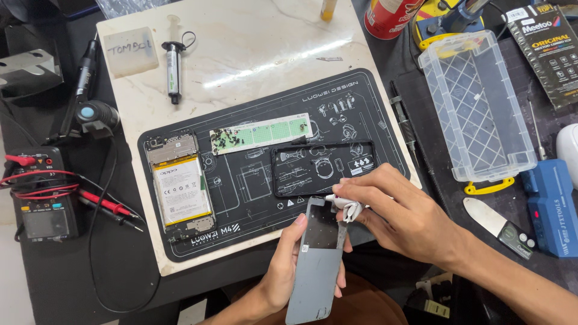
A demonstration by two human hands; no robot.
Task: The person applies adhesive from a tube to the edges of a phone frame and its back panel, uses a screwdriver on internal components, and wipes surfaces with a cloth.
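A grey back cover (pixel 317 265) is being held over the near edge of the work mat (pixel 385 90) by the left hand (pixel 283 271), whose fingers are being closed around the cover's long sides, thumb along the left edge and fingertips showing at the right. The cover's long axis is being kept close to the twelve-to-six line, tipped a little toward one o'clock, with its darker upper end pointed away from the person, toward the empty black frame (pixel 323 168) lying flat on the mat. At the cover's upper right corner, a small white wad (pixel 346 207) is being pinched by the right hand (pixel 400 213), its fingertips pressed together on the wad and the wad touching the cover's top edge. The right hand is being brought in from four o'clock, so the cover lies at about nine o'clock from its fingertips; this hand is the nearer one to the corner being worked. At ten o'clock from the hands, an opened phone (pixel 179 188) with its battery exposed is lying on the mat, its long axis also near twelve-to-six. A strip (pixel 260 133) with small screws is resting just beyond it, and a clear plastic box (pixel 475 102) is standing at two o'clock, well apart from both hands.
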